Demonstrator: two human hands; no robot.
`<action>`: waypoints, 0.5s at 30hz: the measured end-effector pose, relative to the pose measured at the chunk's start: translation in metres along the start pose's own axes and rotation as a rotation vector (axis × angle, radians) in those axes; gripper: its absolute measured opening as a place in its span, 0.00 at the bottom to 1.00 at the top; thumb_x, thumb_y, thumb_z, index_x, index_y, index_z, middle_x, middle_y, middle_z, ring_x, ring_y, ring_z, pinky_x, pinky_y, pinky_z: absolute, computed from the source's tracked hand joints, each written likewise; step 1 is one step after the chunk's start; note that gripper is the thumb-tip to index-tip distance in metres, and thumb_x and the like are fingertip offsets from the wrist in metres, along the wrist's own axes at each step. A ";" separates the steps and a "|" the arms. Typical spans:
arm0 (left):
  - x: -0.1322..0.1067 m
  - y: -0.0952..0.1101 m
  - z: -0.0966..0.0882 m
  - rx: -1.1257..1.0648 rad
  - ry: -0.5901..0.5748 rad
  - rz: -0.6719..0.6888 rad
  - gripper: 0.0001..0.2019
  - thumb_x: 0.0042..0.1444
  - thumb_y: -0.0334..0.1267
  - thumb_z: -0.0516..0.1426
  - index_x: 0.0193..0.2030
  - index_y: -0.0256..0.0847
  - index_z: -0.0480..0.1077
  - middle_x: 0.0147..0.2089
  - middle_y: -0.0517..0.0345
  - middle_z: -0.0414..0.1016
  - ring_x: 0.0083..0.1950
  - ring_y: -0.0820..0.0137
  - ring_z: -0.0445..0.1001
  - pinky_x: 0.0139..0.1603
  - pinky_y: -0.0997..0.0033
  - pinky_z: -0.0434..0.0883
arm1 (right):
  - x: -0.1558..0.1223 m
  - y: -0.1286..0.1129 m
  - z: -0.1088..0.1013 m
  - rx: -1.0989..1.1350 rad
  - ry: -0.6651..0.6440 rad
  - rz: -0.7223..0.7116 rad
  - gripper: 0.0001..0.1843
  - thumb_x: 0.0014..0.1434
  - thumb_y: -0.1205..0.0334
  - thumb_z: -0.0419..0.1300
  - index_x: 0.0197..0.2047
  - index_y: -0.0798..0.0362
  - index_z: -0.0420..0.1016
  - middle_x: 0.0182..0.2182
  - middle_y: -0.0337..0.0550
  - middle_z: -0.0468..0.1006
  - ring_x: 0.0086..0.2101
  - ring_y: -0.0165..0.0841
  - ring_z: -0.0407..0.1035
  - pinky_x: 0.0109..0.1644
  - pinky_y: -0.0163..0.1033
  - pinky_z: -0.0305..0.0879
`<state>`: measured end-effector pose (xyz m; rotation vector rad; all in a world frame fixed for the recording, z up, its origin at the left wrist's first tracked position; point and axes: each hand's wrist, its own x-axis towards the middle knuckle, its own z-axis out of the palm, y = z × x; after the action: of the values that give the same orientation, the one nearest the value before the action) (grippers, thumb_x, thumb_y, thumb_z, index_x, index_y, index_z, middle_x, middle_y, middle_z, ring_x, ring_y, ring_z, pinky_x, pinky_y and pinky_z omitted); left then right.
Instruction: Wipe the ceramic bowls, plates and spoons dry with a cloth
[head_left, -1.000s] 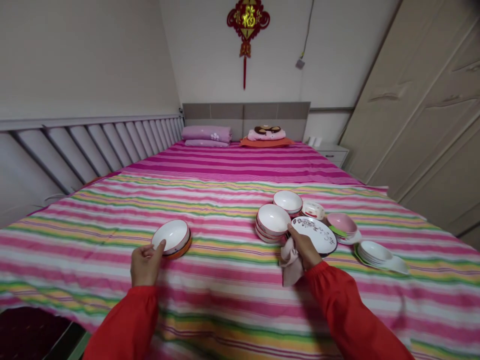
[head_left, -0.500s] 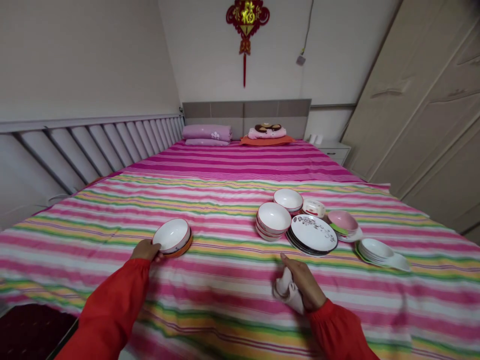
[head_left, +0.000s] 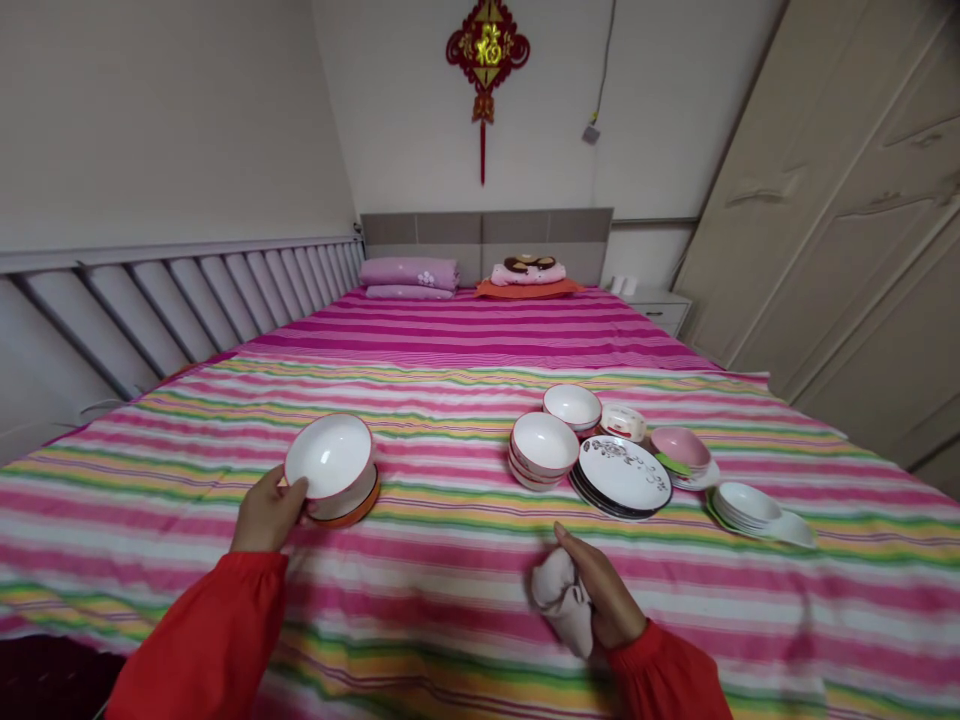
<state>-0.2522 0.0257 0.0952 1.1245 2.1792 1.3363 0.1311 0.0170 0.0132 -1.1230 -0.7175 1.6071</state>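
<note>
The person's left hand grips the near-left rim of a white bowl, thumb at the edge; the bowl extends to the right and far side of the fingers. Beneath it an orange dish shows; whether the two touch cannot be told. Well to the right, the right hand clutches a crumpled pale cloth, which hangs from its left side. Farther off stand stacked white bowls, with patterned plates just to their right and a pink bowl beyond, all on a striped sheet.
</note>
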 end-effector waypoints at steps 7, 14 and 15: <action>-0.075 0.010 0.057 -0.378 -0.317 -0.022 0.23 0.40 0.48 0.58 0.42 0.37 0.66 0.10 0.67 0.65 0.09 0.75 0.58 0.11 0.77 0.54 | 0.003 0.007 0.024 0.275 -0.120 0.082 0.19 0.38 0.59 0.71 0.36 0.55 0.76 0.31 0.43 0.79 0.31 0.35 0.72 0.35 0.37 0.66; -0.142 -0.011 0.145 -0.506 -0.635 -0.283 0.16 0.38 0.47 0.56 0.30 0.37 0.67 0.09 0.63 0.64 0.08 0.77 0.55 0.10 0.79 0.47 | 0.004 0.020 0.054 0.468 -0.235 0.111 0.19 0.48 0.50 0.64 0.38 0.56 0.76 0.35 0.44 0.81 0.39 0.39 0.73 0.42 0.40 0.68; -0.146 -0.012 0.150 -0.485 -0.642 -0.261 0.17 0.39 0.48 0.55 0.31 0.37 0.67 0.09 0.63 0.64 0.08 0.77 0.55 0.10 0.79 0.48 | 0.005 0.020 0.056 0.470 -0.257 0.117 0.20 0.49 0.49 0.62 0.38 0.57 0.76 0.34 0.45 0.81 0.39 0.39 0.73 0.42 0.40 0.68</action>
<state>-0.0698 -0.0021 -0.0053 0.8766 1.3871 1.1004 0.0718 0.0196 0.0157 -0.6335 -0.4049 1.9150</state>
